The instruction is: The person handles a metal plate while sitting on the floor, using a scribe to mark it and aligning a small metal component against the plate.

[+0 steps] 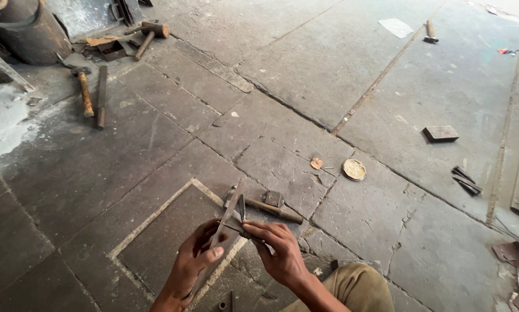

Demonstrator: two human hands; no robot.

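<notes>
— Head view: held where?
— Between both hands, low centre, above the stone floor [155, 133]. Left hand [193, 260] clamped on the long metal strip [227, 222]; right hand [279, 251] pinching a small metal piece [241, 208] against it.
— Nearby?
— Hammer [271, 208] just beyond the fingers, round brass disc [354, 169] farther right.

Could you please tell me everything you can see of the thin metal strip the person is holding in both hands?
The long, thin grey metal strip looks flat and dull, like sheet metal, with a narrow pointed upper end. It slants from low left up to the right, above the stone floor. The left hand grips its lower middle, and the right hand pinches a small dark metal piece against its upper part. Its lower end runs behind the left hand.
</notes>
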